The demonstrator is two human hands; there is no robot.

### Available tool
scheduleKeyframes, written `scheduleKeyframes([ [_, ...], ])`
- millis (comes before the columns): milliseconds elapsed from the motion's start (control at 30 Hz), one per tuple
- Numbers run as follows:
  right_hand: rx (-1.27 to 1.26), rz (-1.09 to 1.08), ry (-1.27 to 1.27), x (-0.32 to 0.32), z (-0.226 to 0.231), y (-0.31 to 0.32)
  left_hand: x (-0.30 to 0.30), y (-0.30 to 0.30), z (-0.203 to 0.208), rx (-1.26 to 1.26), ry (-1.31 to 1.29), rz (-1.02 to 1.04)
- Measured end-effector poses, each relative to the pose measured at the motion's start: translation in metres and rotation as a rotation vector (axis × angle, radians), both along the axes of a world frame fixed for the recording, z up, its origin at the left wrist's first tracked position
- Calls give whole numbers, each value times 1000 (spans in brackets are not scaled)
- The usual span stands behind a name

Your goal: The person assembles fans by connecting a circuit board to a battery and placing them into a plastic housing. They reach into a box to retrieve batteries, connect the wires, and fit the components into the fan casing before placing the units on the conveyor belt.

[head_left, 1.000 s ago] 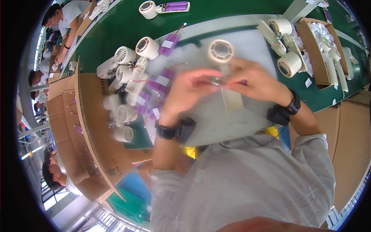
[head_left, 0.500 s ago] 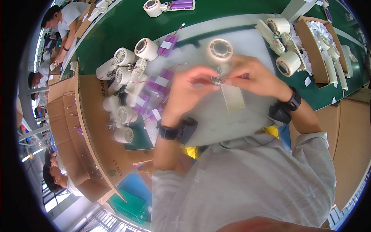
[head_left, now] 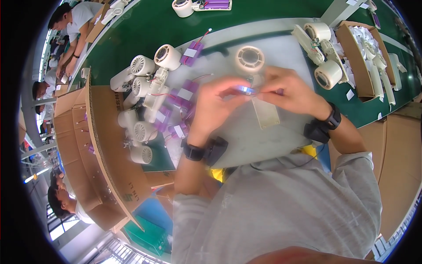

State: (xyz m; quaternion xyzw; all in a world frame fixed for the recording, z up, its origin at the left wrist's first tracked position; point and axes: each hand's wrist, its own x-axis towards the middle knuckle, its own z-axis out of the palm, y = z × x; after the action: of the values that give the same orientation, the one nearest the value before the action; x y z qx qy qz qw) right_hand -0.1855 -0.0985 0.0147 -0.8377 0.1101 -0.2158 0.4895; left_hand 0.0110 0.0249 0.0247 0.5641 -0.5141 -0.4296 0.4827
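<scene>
My left hand [head_left: 217,99] is closed in a pinch around a small circuit board [head_left: 247,90], which shows a bright bluish-white glow. From the other side my right hand [head_left: 290,90] pinches close against the board. A bit of purple shows between its fingers; what it holds is mostly hidden. Beneath both hands lies a cream fan-like housing, its round head [head_left: 249,59] at the far end and its flat handle [head_left: 266,115] toward me. It rests on a whitish work mat [head_left: 233,138].
Cream round-headed units [head_left: 143,86] and purple battery packs [head_left: 182,94] crowd the left. To the right are two more units [head_left: 327,72] and a cardboard box [head_left: 358,77] of parts and white papers. A large open carton [head_left: 118,127] stands left; another unit [head_left: 182,8] lies on the green bench beyond.
A bluish-white light now shines on the small board, which was dull before. Both hands stay nearly in place. The far unit on the green bench has shifted right.
</scene>
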Motion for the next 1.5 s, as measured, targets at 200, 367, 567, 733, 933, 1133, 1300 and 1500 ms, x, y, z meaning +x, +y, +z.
scheduleKeyframes([
  [200, -100, -57, -42, 2, -3, 4, -5, -2, 0, -18, -51, -17],
  [367, -83, -210, -25, 7, 4, 16, -6, -1, -5, 29, -86, -32],
  [567, -223, -234, -49, 8, -3, 15, -5, -1, -13, 3, -93, 14],
  [733, -267, -260, -54, 7, -9, 12, -3, -2, -14, -61, -151, 31],
  [933, -217, -276, -56, 9, -9, 11, -6, -3, -14, -127, -259, 70],
  [1133, -238, -279, -68, 12, -9, 11, -7, -4, -10, -163, -347, 92],
  [1300, -213, -283, -62, 14, -7, 12, -6, -4, -13, -196, -317, 100],
  [1500, -198, -293, -92, 15, -7, 14, -5, -6, -18, -214, -280, 67],
])
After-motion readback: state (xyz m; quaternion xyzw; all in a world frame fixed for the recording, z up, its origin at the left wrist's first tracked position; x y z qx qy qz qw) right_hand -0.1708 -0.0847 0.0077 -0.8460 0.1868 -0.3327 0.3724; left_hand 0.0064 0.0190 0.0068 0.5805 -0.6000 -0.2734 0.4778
